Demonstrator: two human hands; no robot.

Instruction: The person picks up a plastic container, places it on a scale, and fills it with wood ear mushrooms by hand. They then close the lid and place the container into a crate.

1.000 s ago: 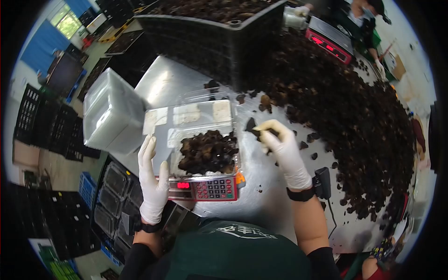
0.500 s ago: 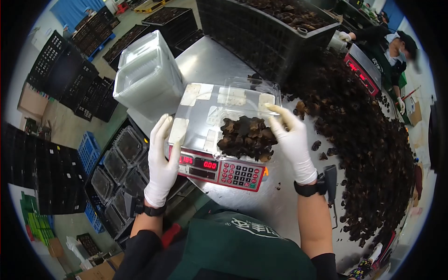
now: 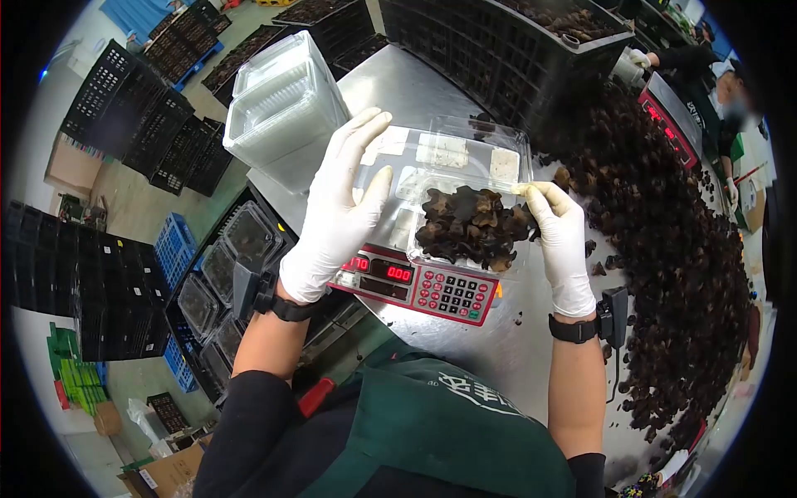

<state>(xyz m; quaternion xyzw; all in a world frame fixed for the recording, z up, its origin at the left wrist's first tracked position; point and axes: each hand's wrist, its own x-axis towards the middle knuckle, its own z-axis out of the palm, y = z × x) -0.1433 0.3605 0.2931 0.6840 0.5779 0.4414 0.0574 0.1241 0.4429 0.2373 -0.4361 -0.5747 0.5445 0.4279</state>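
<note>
A clear plastic box [image 3: 415, 241] with dark brown dried fungus [image 3: 473, 224] in it rests on the metal scale [image 3: 390, 170]. The scale's red front panel shows lit digits. My right hand [image 3: 558, 241], in a white glove, pinches the box's edge at its right corner. The clear lid [image 3: 469, 133] is folded back behind the filled part. My gloved left hand [image 3: 340, 199] hovers over the left side of the scale, fingers spread, holding nothing.
Stacked clear boxes [image 3: 282, 116] stand at the back left. A large black crate [image 3: 490, 75] is behind the scale. Loose fungus [image 3: 664, 274] covers the table's right side. Packed boxes [image 3: 220, 278] fill a crate at lower left. A co-worker [image 3: 706, 91] stands by another scale [image 3: 671, 120].
My left hand has moved up and right over the scale. My right hand has shifted to the box's corner and closed its fingers there. The camera view has shifted slightly.
</note>
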